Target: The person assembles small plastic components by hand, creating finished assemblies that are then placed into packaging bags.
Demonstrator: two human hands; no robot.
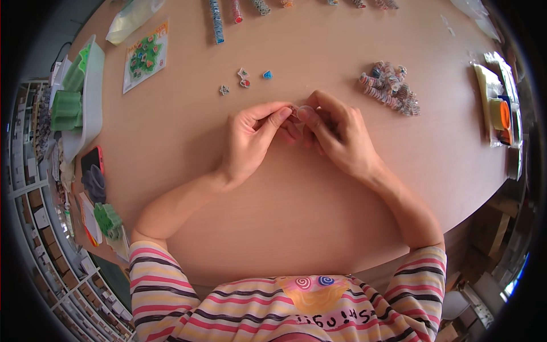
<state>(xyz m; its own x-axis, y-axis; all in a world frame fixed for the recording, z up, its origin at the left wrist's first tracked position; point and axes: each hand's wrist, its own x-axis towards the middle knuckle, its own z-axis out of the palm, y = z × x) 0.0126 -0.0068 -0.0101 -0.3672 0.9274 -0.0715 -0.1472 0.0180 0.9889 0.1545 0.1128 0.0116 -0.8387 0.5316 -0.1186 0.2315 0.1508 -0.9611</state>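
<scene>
My left hand [254, 134] and my right hand [340, 134] meet over the middle of the table, both closed in a pinch. Between their fingertips is a small piece with a clear, roundish part [303, 112]; the fingers cover most of it, so its kind is hard to make out. Just beyond my left hand lie several small loose pieces: a blue one [268, 74], a red and white one [245, 84], a pale one [243, 73] and a grey one [224, 90]. To the right of my right hand sits a heap of stacked small discs or pieces in rolls [390, 88].
Several filled clear tubes, one blue [216, 23], line the far edge. A card with a green tree picture [146, 56] lies far left. Beside it stands a white tray [94, 97] with green containers [67, 111]. A phone [93, 159] is at the left edge, an orange tape roll [501, 115] at the right.
</scene>
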